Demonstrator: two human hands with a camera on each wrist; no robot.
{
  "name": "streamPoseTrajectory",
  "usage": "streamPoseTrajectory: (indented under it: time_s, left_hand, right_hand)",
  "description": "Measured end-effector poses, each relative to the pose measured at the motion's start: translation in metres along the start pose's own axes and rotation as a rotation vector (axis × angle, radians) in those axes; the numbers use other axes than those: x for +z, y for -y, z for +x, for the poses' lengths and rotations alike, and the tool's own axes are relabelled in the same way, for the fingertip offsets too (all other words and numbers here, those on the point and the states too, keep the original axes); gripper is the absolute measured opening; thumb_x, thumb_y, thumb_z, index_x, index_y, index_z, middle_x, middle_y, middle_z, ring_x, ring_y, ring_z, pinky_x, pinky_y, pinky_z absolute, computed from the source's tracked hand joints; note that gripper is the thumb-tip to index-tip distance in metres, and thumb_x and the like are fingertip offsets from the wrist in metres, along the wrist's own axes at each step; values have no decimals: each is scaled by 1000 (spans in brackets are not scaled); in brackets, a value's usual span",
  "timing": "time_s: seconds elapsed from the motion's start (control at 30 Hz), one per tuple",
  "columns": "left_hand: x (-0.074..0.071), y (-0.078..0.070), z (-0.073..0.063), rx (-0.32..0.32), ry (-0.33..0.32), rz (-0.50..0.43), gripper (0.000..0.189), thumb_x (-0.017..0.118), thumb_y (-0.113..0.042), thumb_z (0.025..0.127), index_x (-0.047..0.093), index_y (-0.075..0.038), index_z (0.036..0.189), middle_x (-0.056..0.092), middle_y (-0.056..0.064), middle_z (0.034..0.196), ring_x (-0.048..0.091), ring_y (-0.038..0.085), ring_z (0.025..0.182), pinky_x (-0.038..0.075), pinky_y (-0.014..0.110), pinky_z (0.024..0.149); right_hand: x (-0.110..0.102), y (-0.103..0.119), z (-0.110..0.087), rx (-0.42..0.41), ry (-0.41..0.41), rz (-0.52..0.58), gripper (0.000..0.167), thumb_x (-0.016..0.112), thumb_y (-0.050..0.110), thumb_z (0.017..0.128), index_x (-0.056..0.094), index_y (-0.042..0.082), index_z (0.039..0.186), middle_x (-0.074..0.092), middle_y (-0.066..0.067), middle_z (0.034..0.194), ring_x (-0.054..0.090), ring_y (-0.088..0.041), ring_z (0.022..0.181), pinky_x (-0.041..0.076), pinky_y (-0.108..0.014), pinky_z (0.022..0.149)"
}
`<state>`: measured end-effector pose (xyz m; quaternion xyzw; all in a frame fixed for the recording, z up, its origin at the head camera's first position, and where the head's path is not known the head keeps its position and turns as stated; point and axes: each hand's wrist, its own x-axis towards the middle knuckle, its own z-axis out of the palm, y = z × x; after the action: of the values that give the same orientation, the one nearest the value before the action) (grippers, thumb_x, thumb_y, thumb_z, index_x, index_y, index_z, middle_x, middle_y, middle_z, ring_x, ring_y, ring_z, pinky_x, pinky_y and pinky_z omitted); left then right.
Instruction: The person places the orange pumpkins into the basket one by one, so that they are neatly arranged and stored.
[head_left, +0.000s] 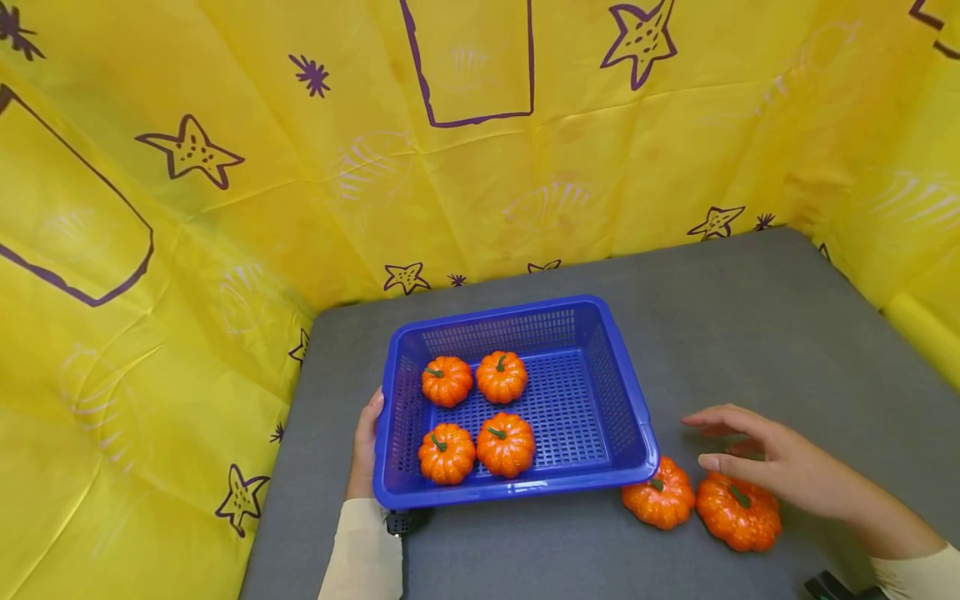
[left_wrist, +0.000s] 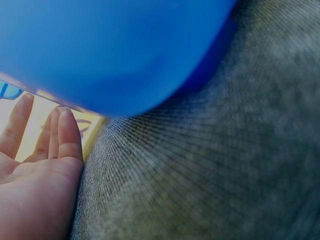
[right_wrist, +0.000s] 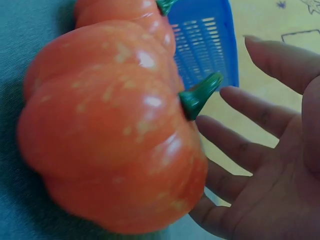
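A blue plastic basket [head_left: 585,400] with perforated walls holds several small orange pumpkins [head_left: 507,445] with green stems, grouped in its left half. My left hand [head_left: 365,442] is at the basket's left side; in the left wrist view its extended fingers [left_wrist: 69,132] reach up to the basket's rim. Two more pumpkins lie on the table by the basket's near right corner: one pumpkin [head_left: 660,496] right at the rim, and a wider, mottled pumpkin [head_left: 738,512] beside it. My right hand [head_left: 780,458] hovers over the mottled one, fingers spread and holding nothing.
A grey cloth-covered table [head_left: 720,333] lies under everything. Yellow curtains [head_left: 480,183] with purple starfish drawings hang behind it and along both sides. A dark object [head_left: 828,586] sits by the right wrist at the bottom edge.
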<state>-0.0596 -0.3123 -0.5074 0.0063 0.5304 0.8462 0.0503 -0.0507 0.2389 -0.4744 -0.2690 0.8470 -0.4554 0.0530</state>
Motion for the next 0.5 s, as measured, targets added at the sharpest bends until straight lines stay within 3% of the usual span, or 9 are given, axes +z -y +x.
streamPoseTrajectory:
  time_s: [0.27, 0.5]
  left_hand:
    - [3, -2, -3, -19, -25, 16, 57, 25, -38, 118, 36, -19, 171, 45, 16, 165, 49, 35, 143, 43, 48, 117]
    - [6, -3, -4, -31, -57, 21, 57, 30, -39, 118, 34, -20, 171, 39, 18, 169, 44, 39, 148, 43, 50, 118]
  right_hand:
    - [4, -7, -13, -19, 32, 0, 51, 84, 4, 94, 70, 15, 141, 70, 1, 134, 62, -10, 121, 54, -26, 90]
    - [4, -15, -25, -46, 95, 68, 59, 84, 0, 90, 66, 15, 145, 68, 1, 138, 59, -7, 125, 38, -12, 101]
